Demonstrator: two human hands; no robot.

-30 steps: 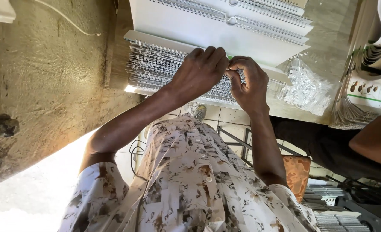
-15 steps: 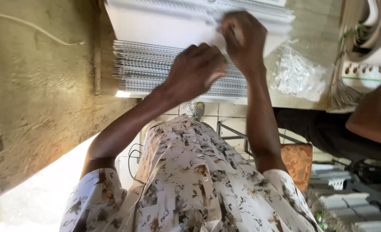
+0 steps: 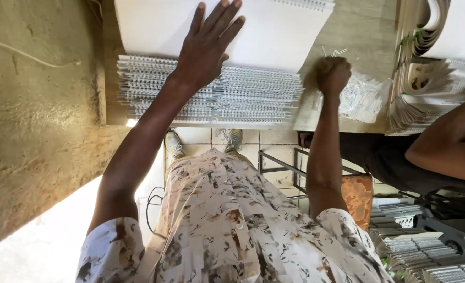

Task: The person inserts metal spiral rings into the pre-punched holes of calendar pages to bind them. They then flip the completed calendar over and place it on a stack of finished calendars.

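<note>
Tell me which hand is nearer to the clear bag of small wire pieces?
Right. The right hand is closed beside the clear bag, seemingly touching it. The left hand lies flat on the white cover sheet, well away.

Short-sleeved floral shirt (image 3: 227,230), bare forearms

Cream cloth with brown and grey flower print (buttoned down the front); pale trousers (image 3: 201,162), grey shoes (image 3: 173,143).

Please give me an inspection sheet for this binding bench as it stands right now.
Surface: worn table, crowded.
Job's things: white sheet on stack of wire-bound pads.
Clutter: bag of loose wire pieces; more paper piles beside it.
Hands: left hand flat, fingers spread on the sheet; right hand closed at the bag, contents hidden.
Cables: thin cord on wall; cable on floor.
Surroundings: another person's arm; bound pads below.
</note>
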